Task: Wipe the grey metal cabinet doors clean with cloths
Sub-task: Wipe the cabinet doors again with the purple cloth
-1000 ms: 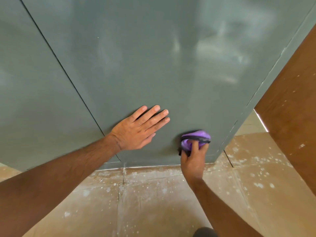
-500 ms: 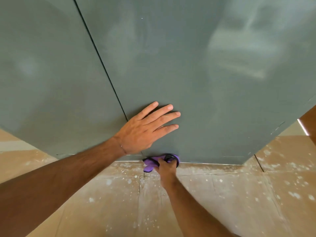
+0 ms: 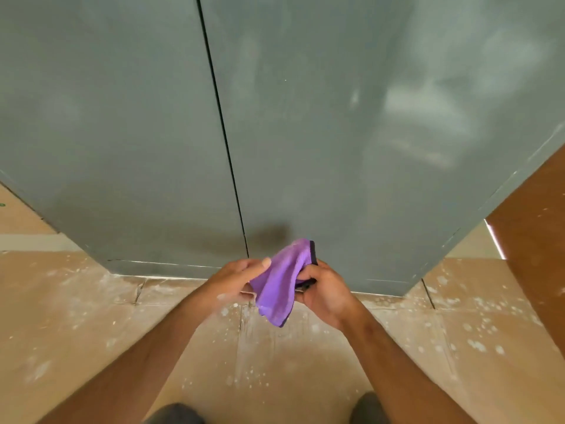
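Note:
The grey metal cabinet fills the upper view, its left door (image 3: 116, 142) and right door (image 3: 351, 133) split by a dark vertical seam. A purple cloth with a dark edge (image 3: 279, 283) hangs between my hands, just in front of the cabinet's bottom edge and off the doors. My left hand (image 3: 237, 281) holds the cloth's left side, thumb on top. My right hand (image 3: 325, 290) grips its right side with curled fingers. Pale smears show on the right door's upper part.
The floor (image 3: 91, 316) is covered with brown board spotted with white flecks. A brown panel (image 3: 538, 228) stands close at the right of the cabinet. My knees show at the bottom edge.
My left hand has come off the right door and taken hold of the cloth. My right hand has lifted the cloth away from the door's bottom edge, and it now hangs unfolded between both hands.

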The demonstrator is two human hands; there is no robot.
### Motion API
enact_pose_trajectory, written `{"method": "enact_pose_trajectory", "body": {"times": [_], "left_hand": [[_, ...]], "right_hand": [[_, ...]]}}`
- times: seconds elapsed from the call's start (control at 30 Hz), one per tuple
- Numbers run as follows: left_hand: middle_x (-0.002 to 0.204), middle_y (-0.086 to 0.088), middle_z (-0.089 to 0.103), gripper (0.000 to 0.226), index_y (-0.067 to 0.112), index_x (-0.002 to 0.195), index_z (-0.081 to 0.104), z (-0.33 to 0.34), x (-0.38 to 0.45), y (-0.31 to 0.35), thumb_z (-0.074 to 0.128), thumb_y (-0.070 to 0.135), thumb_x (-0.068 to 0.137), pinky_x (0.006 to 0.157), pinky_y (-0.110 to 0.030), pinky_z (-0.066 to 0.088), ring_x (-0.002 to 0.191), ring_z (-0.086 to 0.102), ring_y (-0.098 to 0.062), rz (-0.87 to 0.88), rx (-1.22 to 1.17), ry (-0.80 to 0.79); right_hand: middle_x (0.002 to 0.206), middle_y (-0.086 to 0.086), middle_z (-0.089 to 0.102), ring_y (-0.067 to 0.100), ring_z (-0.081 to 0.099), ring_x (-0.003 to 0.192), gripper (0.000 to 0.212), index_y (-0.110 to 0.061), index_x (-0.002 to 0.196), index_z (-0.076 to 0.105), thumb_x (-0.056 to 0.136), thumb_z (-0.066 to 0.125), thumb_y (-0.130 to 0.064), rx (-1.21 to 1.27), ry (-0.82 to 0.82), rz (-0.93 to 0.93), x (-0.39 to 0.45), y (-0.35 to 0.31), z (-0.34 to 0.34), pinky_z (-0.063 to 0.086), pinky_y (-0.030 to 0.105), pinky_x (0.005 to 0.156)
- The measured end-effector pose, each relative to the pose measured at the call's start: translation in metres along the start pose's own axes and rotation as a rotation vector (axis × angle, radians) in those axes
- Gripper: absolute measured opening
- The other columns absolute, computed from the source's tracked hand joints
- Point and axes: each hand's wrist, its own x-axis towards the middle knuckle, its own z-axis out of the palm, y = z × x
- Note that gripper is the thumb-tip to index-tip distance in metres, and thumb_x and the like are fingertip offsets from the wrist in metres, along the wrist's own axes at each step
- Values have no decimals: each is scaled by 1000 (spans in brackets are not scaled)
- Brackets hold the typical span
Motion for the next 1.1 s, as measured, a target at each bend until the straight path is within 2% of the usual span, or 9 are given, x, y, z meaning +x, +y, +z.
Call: {"method": "enact_pose_trajectory", "body": {"times": [0.1,0.2,0.3,0.43,0.57,0.7,0.9,1.0,1.1], "left_hand": [[103,-12,78,44,11,109,60,26,-22,0,86,25,77,73,-34,56,85,71,-28,69,-277,68],[89,-12,72,48,15,103,47,36,-44,4,77,7,67,69,-34,53,72,64,-26,129,-513,136],[98,-15,70,63,11,122,52,37,-63,12,71,0,63,76,-38,51,79,65,-28,116,-696,75],[112,-18,71,44,0,119,69,37,-92,24,56,0,77,80,-36,61,96,69,-28,188,-709,-110],[105,-23,72,44,-3,113,72,24,-102,30,58,4,72,67,-33,56,91,68,-31,145,-548,38],[78,-12,51,7,12,75,59,6,-110,39,63,18,72,63,-34,36,77,47,-26,31,-260,148],[108,-21,73,30,2,111,70,-6,-112,41,59,24,94,83,-42,55,96,67,-31,-12,-342,135],[112,-8,75,23,14,116,71,7,-114,51,53,22,104,72,-33,57,91,72,-22,22,-441,93],[102,-6,74,17,17,116,66,20,-114,66,56,14,102,67,-31,55,81,71,-20,92,-411,158]], "right_hand": [[88,9,71,26,68,83,26,-8,102,71,97,46,-5,-267,43,-6,-33,-14,8,60,46,85],[80,7,69,22,67,72,21,-11,94,71,96,50,-8,-342,208,-71,-61,-29,6,62,43,78],[82,5,70,20,66,72,25,-13,95,72,100,50,-3,-350,272,-131,-87,-43,-1,57,39,75],[86,-1,76,15,66,76,21,-16,99,77,100,58,-6,-458,356,-290,-109,-62,-8,56,32,73],[88,9,77,18,65,77,10,-15,91,78,96,69,-12,-518,435,-345,-117,-83,-22,53,35,77],[89,14,76,24,67,80,12,-8,96,77,97,67,-3,-543,385,-298,-122,-101,-35,55,33,73],[91,10,73,27,69,79,10,-9,104,71,100,62,-12,-361,348,-106,-122,-111,-37,56,36,70],[94,13,74,28,70,80,19,-4,108,70,105,57,-17,-296,437,-140,-113,-105,-22,61,37,68],[94,14,75,29,72,84,20,-4,112,69,106,56,-19,-284,483,-217,-108,-103,-6,62,48,83]]}}
